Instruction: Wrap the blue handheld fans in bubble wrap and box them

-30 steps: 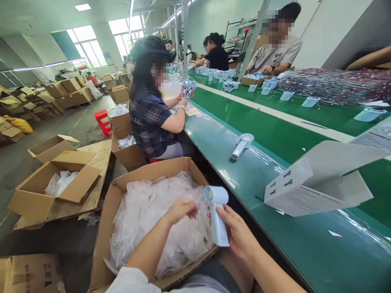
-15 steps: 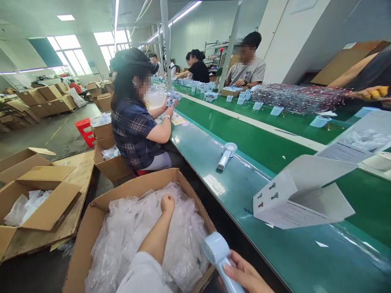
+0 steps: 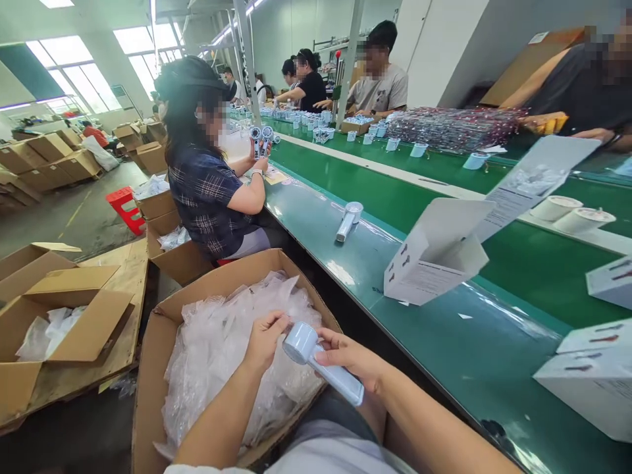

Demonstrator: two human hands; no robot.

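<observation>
My right hand is wrapped round a light-blue plastic device with a round, cup-like head and a straight handle. It is tilted, head to the left, over the near edge of a cardboard box full of clear plastic bags. Close to the left of the round head, my left hand is closed in a pinch above the bags. What lies between its fingertips, if anything, is too small to make out. A similar light-blue device lies on the green bench ahead.
An open white printed carton stands on the bench; closed cartons are at the right. Beyond runs a green conveyor with light-blue cups. A co-worker at the left holds similar devices. Open cardboard boxes stand on the left.
My left hand has come back from the bag pile to beside the device's head. My right hand has moved the device up and left. The view has shifted to the right.
</observation>
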